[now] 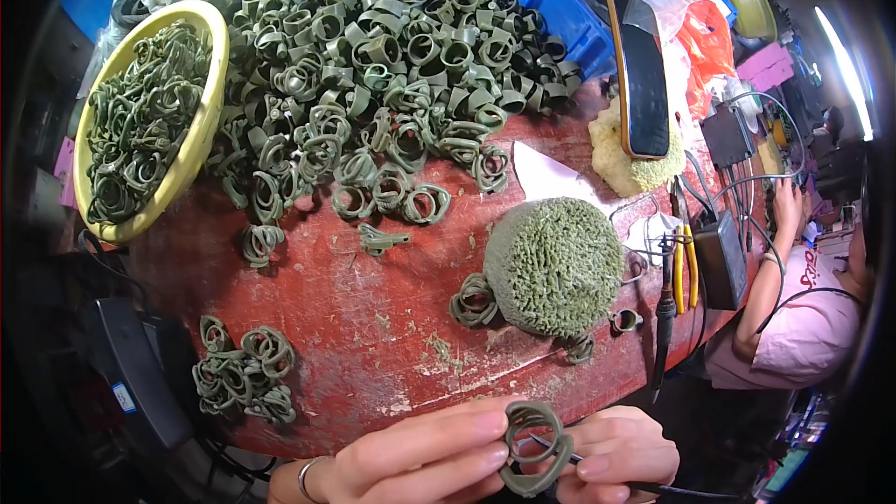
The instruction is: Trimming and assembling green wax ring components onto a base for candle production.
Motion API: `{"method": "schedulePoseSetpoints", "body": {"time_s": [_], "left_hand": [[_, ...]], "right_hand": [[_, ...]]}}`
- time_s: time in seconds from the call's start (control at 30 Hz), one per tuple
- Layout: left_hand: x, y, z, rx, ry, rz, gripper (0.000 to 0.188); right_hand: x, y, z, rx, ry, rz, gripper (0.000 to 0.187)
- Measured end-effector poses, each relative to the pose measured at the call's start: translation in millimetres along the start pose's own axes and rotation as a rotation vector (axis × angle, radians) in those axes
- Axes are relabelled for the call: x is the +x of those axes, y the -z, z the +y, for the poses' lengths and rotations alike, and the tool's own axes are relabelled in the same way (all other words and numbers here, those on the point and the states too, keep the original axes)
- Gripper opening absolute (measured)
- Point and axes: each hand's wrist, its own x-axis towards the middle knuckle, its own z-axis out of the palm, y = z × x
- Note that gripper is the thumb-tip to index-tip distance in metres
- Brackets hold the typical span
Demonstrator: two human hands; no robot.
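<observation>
We pinch a dark green ring (534, 482) between the thumb and fingers of our left hand (420, 457), at the near edge of the red table (345, 336). Our right hand (621, 453) grips a thin dark tool (644, 486) — its tip reaches into the ring's opening — and the two hands are close together. Beyond them we see a round block (560, 266) with a rough green top, and to its right yellow-handled pliers (692, 266). A small cluster of rings (243, 369) lies at left; a large heap of rings (392, 47) covers the far side, beside a filled yellow basin (217, 84).
</observation>
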Motion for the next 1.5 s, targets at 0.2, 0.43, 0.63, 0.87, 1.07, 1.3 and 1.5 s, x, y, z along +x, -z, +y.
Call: {"method": "schedulePoseSetpoints", "body": {"time_s": [0.2, 0.43, 0.63, 0.87, 1.07, 1.3, 1.5], "left_hand": [[12.0, -19.0, 5.8, -0.189, -0.081, 0.255, 0.034], [16.9, -9.9, 12.3, -0.006, 0.091, 0.175, 0.037], [9.4, -20.4, -2.7, 0.005, -0.142, 0.237, 0.036], [9.8, -30.8, 14.0, 0.012, 0.074, 0.482, 0.032], [10.6, -9.5, 12.1, 0.348, -0.058, 0.196, 0.027], [14.5, -10.0, 11.8, 0.379, -0.087, 0.096, 0.026], [9.9, -21.4, 15.3, -0.105, 0.354, 0.273, 0.024]], "right_hand": [[-3.6, -4.3, 5.9, -0.033, -0.051, 0.032, 0.023], [-8.3, -28.5, 14.0, 0.298, -0.324, 0.206, 0.034], [-27.7, -23.5, 20.4, 0.136, -0.361, 0.373, 0.038], [-15.6, -24.9, 17.6, -0.312, -0.206, 0.294, 0.033], [-15.1, -26.9, 21.9, -0.252, -0.204, 0.237, 0.038], [-16.3, -28.8, 22.0, -0.026, -0.285, 0.298, 0.041], [-16.0, -29.0, 23.1, 0.009, -0.292, 0.347, 0.041]]}}
